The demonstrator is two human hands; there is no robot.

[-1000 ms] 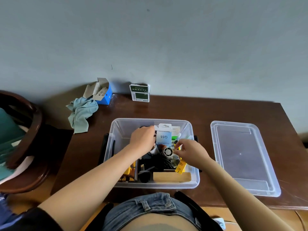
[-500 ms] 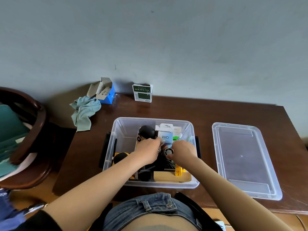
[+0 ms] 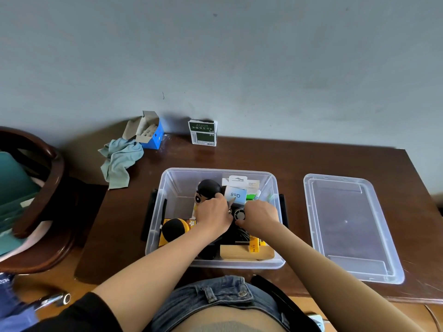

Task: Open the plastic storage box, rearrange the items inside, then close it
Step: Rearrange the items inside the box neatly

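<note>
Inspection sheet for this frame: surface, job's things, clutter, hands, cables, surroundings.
Surface: dark wooden table.
Job's things: clear storage box open and filled with small items; lid lies flat on the table to its right.
Clutter: teal cloth, open blue carton, green-and-white packet by the wall.
Hands: left hand and right hand both inside the box, among the items; grasp unclear.
Cables: nothing seen.
Surroundings: grey wall, wooden chair at left.

Your 2 forearms are bare down to the wrists, and neither your left hand (image 3: 214,218) nor your right hand (image 3: 260,218) wears a ring, watch or glove. A black short sleeve (image 3: 81,315) covers your left upper arm. You wear blue denim shorts (image 3: 215,298) with 1 metal waist button and a belt loop.
</note>
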